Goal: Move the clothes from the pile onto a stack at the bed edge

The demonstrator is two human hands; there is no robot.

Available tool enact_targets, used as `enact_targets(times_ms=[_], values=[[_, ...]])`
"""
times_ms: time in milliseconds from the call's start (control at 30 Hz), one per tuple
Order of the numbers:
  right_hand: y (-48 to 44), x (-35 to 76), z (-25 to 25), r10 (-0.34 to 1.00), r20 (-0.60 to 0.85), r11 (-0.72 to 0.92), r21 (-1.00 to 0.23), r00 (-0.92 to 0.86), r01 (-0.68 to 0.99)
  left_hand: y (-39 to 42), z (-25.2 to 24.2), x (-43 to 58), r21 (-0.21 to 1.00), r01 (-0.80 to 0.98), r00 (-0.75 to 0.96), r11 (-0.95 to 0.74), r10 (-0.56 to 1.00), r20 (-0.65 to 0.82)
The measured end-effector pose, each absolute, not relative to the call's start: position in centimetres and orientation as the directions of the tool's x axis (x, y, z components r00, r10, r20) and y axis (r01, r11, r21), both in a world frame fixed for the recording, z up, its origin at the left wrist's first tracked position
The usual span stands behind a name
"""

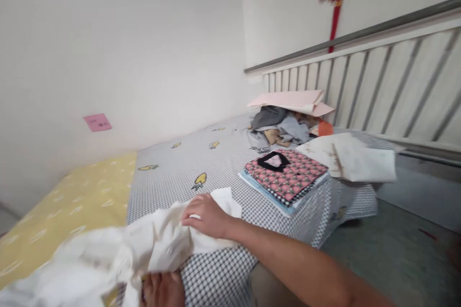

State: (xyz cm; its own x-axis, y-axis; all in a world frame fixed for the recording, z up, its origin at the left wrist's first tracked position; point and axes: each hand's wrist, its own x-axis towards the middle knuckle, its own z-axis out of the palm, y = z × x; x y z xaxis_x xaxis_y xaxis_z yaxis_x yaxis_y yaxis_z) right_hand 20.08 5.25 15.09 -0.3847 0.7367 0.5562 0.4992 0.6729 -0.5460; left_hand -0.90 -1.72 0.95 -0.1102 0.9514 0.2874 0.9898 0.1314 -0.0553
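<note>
White cloth (108, 254): I see it lying loose and crumpled on the near end of the bed, partly blurred. It looks soft, thin and light, so I think it will flop and bend when lifted. An edge or a corner looks like the best place to hold it.
Right hand (207, 216): it lies on top of the cloth, fingers curled around a fold, closed on it.
Left hand (162, 289): it is low at the picture's bottom edge, under the cloth's near edge. The fingers are bent and seem to pinch the cloth (I see only part of the hand).
Bed sheet (223, 168): grey checks with little yellow fruit shapes, and the cloth lies on it.
Yellow cover (72, 201): just beside the cloth, on the left.
Folded stack (286, 175): a pink patterned piece on top, well apart from my hands.
Clothes pile (281, 127): farther back, by the rail (360, 91).
White sheets (355, 158): next to the stack, hanging over the bed's edge.
</note>
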Motion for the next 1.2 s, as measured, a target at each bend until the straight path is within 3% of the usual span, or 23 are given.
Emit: enact_targets(times_ms=[100,267,467,600,700,867,967,1000,1067,1133,1200], values=[[5.4,22.7,11.7,0.904,0.401,0.388,-0.622,-0.148,0.68,-2.8,1.8,0.1,-0.071,0.992,-0.086,0.105,0.97,0.225],[5.4,29.3,5.3,0.95,0.296,0.11,-0.615,0.099,0.781,-3.7,2.0,1.1,0.038,0.985,-0.174,0.17,0.954,0.244],[4.1,30.7,0.2,0.911,0.409,0.108,-0.348,0.047,0.931,-3.9,2.2,1.4,0.17,0.952,-0.287,0.256,0.938,0.193],[4.8,31.7,-0.8,0.828,0.504,0.05,-0.504,0.247,0.862,-4.1,2.6,1.8,0.297,0.916,-0.316,0.271,0.942,0.116],[5.2,32.5,-1.0,0.763,0.47,-0.072,-0.621,0.444,0.781,-4.2,3.3,1.7,0.427,0.864,-0.309,0.267,0.951,0.029],[5.4,32.6,-1.2,0.835,0.418,-0.091,-0.539,0.359,0.838,-2.7,8.3,-2.5,0.705,0.69,-0.13,0.162,0.987,-0.099],[5.3,32.4,-1.1,0.868,0.391,-0.092,-0.481,0.307,0.872,-1.3,14.8,-8.1,0.864,0.496,-0.077,0.084,0.996,-0.053],[5.2,32.4,-1.0,0.875,0.382,-0.092,-0.47,0.297,0.878,-1.0,17.2,-10.2,0.975,0.222,-0.132,0.025,0.991,0.004],[5.1,32.3,-0.9,0.884,0.367,-0.1,-0.46,0.291,0.882,-0.7,21.4,-14.4,0.973,-0.127,-0.284,-0.191,0.947,0.148],[5.1,32.2,-0.9,0.885,0.363,-0.103,-0.459,0.292,0.883,-1.1,23.8,-18.3,0.929,-0.124,-0.473,-0.349,0.844,0.254],[5.2,32.2,-1.1,0.881,0.373,-0.1,-0.458,0.293,0.883,-2.2,23.8,-21.7,0.948,0.035,-0.677,-0.315,0.691,0.255]])
